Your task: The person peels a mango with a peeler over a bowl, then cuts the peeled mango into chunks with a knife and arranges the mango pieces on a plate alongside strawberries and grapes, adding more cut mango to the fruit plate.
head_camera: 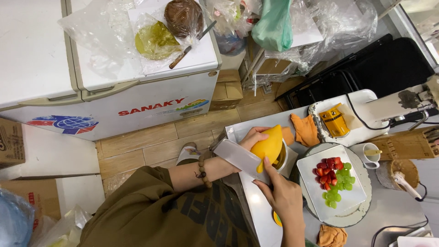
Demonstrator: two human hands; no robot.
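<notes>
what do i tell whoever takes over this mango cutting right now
Left hand: holds the yellow mango over the counter edge.
Right hand: grips the wide knife, blade against the mango, one of its fingers on the fruit.
Done: the white square plate holds strawberry pieces and green grapes.
Left: the mango looks whole, with none of it on the plate.
</notes>
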